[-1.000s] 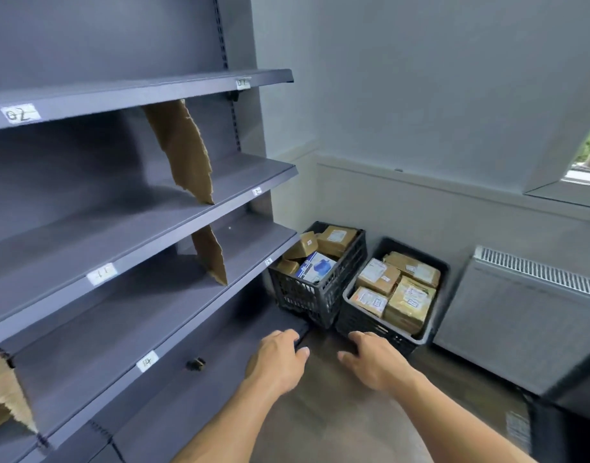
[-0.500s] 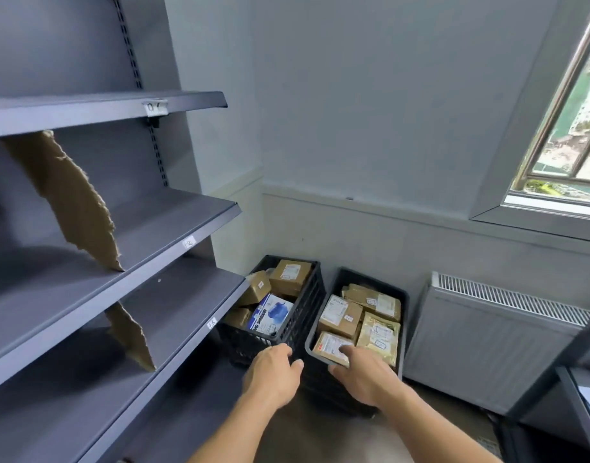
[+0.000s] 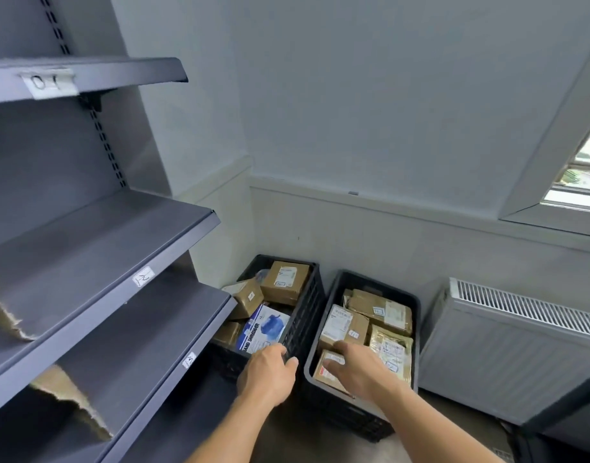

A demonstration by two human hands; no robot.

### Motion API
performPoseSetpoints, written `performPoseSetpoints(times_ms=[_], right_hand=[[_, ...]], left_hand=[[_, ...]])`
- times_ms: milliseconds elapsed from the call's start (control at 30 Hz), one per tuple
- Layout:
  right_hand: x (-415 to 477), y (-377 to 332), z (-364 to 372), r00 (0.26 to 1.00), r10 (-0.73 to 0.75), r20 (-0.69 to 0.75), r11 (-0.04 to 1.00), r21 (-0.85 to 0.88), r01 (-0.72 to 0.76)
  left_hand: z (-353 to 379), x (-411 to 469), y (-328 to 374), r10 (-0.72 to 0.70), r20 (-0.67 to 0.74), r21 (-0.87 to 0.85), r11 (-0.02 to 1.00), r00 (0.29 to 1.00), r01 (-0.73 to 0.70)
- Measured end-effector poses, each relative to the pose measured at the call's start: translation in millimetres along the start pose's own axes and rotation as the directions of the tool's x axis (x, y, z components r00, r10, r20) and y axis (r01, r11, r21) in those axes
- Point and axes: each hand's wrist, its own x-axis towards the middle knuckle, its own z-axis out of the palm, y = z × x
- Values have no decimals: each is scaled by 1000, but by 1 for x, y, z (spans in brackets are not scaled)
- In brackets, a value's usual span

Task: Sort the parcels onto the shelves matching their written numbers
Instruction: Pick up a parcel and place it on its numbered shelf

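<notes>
View: single, head-worn, wide-angle.
Facing: forward and down into the wall corner.
Left side of frame: shelves close by, seen along their length.
Low centre: latticed crate and smooth-walled crate on the floor, near.
Bottom edge: left hand and right hand reach in from here to the crates.

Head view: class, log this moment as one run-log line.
phase: picking | left hand: grips left crate rim | right hand: fingers on front parcel in right crate | shelves: no parcels in view

Matt metal shelves — cardboard parcels.
</notes>
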Motion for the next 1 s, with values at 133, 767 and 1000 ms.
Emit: performPoseSetpoints(times_ms=[133, 767, 1000], right_hand=[[69, 4, -19, 998, -28, 60, 999, -32, 30], [331, -12, -71, 892, -242, 382, 945, -116, 306], [418, -24, -24, 872, -252, 421, 950, -67, 306]], left_hand=[[3, 52, 16, -84, -14, -32, 996, 996, 83], [20, 219, 72, -481, -16, -333, 829, 876, 449], [51, 293, 26, -659, 6, -452, 669, 752, 590]])
